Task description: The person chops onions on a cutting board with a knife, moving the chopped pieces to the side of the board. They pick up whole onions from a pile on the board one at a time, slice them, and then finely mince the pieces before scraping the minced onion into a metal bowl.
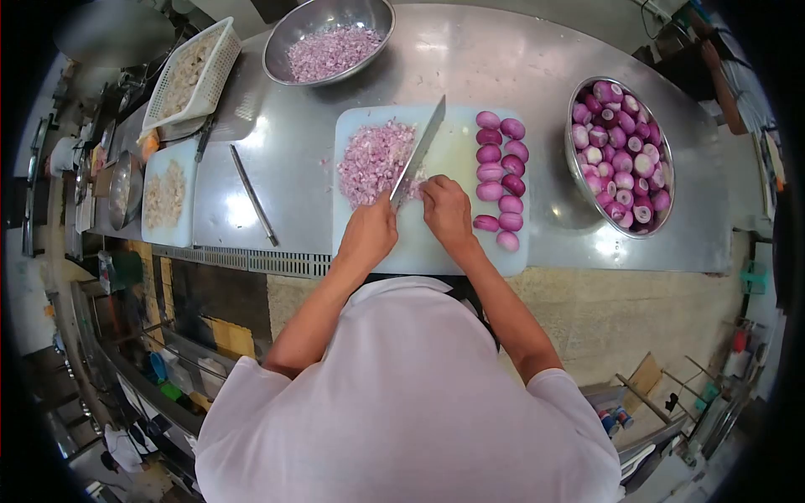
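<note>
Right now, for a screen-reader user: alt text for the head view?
The left hand holds a knife on a white board, the right hand curled beside the blade. Chopped shallots lie left, peeled shallots right; a bowl of more stands on the steel counter.

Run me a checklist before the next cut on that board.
1. Knife held firmly by the left hand: ok.
2. Right hand fingers clear of the blade: cannot tell, they sit right beside it.
3. Cutting board flat on the steel table: ok.
4. Chopped pile out of the cutting spot: ok, it lies left of the blade.
5. Peeled shallots within reach: ok, in rows at the board's right side.
</note>
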The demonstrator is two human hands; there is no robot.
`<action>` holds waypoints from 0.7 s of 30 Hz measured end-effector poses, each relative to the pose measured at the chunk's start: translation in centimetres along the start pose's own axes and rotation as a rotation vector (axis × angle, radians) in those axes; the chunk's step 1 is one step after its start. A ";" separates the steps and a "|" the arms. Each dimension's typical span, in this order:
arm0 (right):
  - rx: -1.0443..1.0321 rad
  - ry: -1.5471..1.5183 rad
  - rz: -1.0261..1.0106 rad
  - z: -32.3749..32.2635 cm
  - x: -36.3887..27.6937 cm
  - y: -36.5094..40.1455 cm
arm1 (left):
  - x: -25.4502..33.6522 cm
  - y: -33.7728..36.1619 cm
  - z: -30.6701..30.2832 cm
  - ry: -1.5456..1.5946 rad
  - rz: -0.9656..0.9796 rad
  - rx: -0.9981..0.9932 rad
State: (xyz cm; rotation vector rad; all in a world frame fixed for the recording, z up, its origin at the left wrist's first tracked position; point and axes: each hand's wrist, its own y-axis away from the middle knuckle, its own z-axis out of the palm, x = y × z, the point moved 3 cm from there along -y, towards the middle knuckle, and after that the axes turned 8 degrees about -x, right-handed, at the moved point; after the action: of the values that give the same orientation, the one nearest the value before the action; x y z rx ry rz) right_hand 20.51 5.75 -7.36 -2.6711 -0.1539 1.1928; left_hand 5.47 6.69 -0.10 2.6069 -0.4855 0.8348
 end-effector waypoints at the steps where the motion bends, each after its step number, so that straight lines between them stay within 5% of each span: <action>1: -0.004 0.010 0.040 -0.1 0.0 0.1 | -1.0 -0.4 0.8 -0.025 -0.002 0.013; 21: -0.013 -0.088 0.030 0.1 0.3 -0.7 | 0.7 0.4 0.6 0.040 -0.024 0.007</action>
State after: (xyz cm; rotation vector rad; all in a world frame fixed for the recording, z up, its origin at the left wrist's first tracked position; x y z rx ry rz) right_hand 20.59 6.48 -7.49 -2.6420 -0.1371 1.3242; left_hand 6.15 5.94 -0.05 2.5920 -0.4402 0.8801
